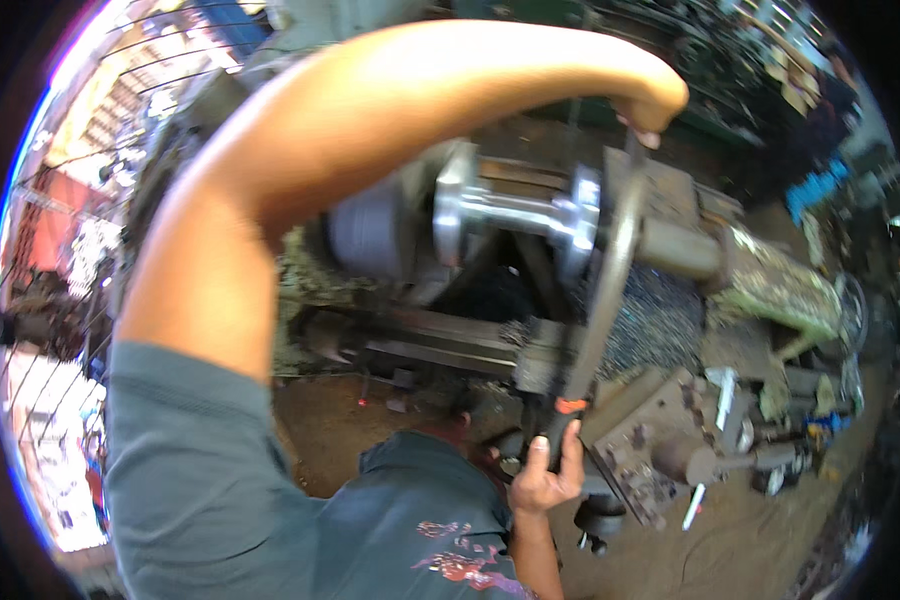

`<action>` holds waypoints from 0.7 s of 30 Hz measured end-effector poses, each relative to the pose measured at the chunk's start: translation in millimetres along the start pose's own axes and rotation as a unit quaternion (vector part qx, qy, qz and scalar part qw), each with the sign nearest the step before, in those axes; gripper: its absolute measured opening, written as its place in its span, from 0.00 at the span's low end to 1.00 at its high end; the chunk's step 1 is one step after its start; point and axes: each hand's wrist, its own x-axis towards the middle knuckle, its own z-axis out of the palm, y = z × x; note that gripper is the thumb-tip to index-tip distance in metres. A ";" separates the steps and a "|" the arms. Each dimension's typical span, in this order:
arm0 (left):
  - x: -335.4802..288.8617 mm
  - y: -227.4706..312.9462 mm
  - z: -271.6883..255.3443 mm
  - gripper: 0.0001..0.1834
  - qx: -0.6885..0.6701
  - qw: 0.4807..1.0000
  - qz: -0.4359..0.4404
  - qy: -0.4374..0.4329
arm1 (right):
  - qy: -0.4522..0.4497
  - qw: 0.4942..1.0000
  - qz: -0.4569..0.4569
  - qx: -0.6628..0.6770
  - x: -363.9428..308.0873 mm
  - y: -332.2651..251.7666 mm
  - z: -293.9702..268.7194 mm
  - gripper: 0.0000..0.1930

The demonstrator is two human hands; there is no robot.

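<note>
A long flat grey file with a black handle and an orange band slants from far to near across the lathe. My left hand, its arm arched over the machine, is closed around the far end of the file. At the near end, my right hand grips the handle, thumb and a finger pointing up along it. Close to the left of the file is a shiny metal spool-shaped workpiece with two flanges, between the chuck and the tailstock quill. Whether the file touches the right flange, I cannot tell.
Dark metal chips lie heaped under the quill. The tailstock stands at the right. A plate with a hammer and other tools lies nearer right. The tool slide sits below the workpiece. A wire grille is at the left.
</note>
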 end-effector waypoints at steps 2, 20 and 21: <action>-4.9 18.2 -1.7 0.22 0.015 0.998 -0.020 -0.052 | -0.007 1.000 -0.016 0.008 -8.1 3.1 -7.9 0.25; -42.8 33.8 29.5 0.18 0.018 0.998 -0.068 0.004 | -0.066 0.998 -0.021 0.000 -17.9 -1.4 -11.1 0.27; -40.4 29.9 32.0 0.18 0.021 0.998 -0.061 0.009 | -0.064 0.998 -0.020 0.002 -15.6 -2.8 -10.1 0.27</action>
